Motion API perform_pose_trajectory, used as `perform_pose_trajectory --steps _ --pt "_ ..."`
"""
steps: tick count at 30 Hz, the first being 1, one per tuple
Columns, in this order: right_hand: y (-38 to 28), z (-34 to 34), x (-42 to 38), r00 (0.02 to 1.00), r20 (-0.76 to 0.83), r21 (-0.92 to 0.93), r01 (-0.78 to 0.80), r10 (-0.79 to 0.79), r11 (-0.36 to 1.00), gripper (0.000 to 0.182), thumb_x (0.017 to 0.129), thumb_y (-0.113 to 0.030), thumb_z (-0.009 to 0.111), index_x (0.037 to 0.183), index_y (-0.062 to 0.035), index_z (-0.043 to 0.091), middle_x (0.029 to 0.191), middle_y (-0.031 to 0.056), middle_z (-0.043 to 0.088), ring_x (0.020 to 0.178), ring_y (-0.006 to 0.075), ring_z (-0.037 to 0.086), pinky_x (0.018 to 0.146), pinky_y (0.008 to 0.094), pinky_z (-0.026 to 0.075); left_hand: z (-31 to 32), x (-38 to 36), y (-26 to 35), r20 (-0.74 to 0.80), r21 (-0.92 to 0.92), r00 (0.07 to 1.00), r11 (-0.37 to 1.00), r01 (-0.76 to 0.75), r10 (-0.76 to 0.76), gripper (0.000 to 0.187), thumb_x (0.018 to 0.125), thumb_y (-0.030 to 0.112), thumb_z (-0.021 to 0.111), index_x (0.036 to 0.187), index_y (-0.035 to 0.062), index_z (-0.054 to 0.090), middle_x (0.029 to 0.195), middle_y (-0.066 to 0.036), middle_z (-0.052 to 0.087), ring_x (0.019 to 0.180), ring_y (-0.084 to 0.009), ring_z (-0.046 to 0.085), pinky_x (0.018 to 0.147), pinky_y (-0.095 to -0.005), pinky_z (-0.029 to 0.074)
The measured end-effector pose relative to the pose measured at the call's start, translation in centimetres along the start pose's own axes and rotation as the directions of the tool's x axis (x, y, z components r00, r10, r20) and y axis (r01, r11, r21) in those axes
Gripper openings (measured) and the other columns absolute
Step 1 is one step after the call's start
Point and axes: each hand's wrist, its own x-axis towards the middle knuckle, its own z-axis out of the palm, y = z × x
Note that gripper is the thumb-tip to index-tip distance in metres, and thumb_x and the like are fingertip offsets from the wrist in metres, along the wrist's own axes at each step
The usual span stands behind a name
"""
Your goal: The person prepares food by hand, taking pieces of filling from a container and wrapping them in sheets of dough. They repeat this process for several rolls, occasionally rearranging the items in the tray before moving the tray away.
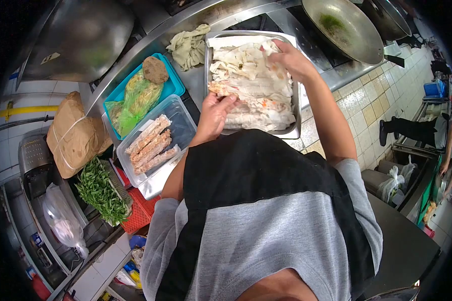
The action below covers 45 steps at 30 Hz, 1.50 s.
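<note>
In front of me stands a metal tray [297, 115] holding long pale filled rolls [263, 120] and crumpled whitish sheets [246, 60]. My left hand [215, 114] is at the tray's left side, its thumb and fingers closed on the end of a filled roll [220, 90] with orange bits showing. Over the upper right corner, my right hand [290, 60] pinches a whitish sheet; its fingertips are partly hidden. Left of the tray, a clear plastic container [182, 120] holds several cut filled rolls [150, 145].
A turquoise tray [173, 83] carries a green bag [140, 95] and a brown lump [155, 69]. A cloth [188, 46] lies behind it. Woks [344, 30] stand at the upper right. Leafy greens [101, 193] and a paper bag [78, 135] are left. Other people are at far right.
</note>
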Motion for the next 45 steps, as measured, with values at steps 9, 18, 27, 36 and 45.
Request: perform_pose_trajectory --steps 9,18,27,36,45 --pt "-2.5 2.6 -3.1 0.944 -0.167 -0.856 0.004 -0.283 0.517 0.026 0.084 -0.013 0.065 0.110 -0.0101 0.063 0.109 0.0163 0.064 0.093 0.0371 0.064 0.080 0.0443 0.052 0.3 0.5 0.3 -0.118 0.159 0.993 0.987 0.005 0.014 0.033 0.094 0.006 0.061 0.124 0.0009 0.049 0.115 -0.009 0.060 0.104 -0.0181 0.060 0.089 -0.0331 0.052" --pt "1.1 4.0 -10.8 0.947 0.125 -0.710 0.293 -0.295 0.640 0.012 0.082 -0.014 0.070 0.091 -0.0069 0.067 0.097 0.0115 0.064 0.091 0.0329 0.064 0.079 0.0406 0.052 0.4 0.9 0.9 -0.097 0.136 0.994 0.990 -0.043 0.056 0.047 0.089 0.005 0.066 0.129 0.0019 0.041 0.111 -0.013 0.059 0.095 -0.0181 0.060 0.086 -0.0312 0.052" --pt "2.0 1.4 -9.9 0.996 0.014 -0.454 0.080 -0.083 0.887 0.011 0.087 -0.013 0.065 0.092 -0.0036 0.063 0.083 0.0124 0.065 0.077 0.0239 0.063 0.070 0.0341 0.049 1.1 0.0 2.2 -0.187 0.233 0.981 0.972 -0.009 0.054 0.084 0.087 0.004 0.069 0.149 0.0002 0.013 0.108 -0.013 0.057 0.090 -0.0175 0.059 0.076 -0.0316 0.054" --pt "3.4 0.5 -6.5 0.995 -0.089 -0.449 0.003 -0.048 0.894 0.016 0.087 -0.012 0.065 0.099 -0.0023 0.068 0.081 0.0095 0.067 0.073 0.0168 0.061 0.069 0.0303 0.048 2.4 -0.3 2.9 0.320 0.887 0.807 0.142 -0.439 0.496 0.052 0.079 0.002 0.071 0.128 0.0037 0.054 0.109 -0.015 0.060 0.099 -0.0307 0.061 0.088 -0.0373 0.050" --pt "4.0 0.0 -7.2 0.993 0.102 -0.054 -0.049 0.054 0.997 0.029 0.085 0.001 0.058 0.113 -0.0027 0.065 0.089 0.0001 0.062 0.082 0.0083 0.053 0.075 0.0235 0.044 6.7 1.8 -0.9 0.405 0.805 0.849 0.308 -0.507 0.339 0.024 0.082 0.007 0.069 0.106 0.0045 0.066 0.103 -0.012 0.064 0.093 -0.0293 0.062 0.081 -0.0373 0.050"
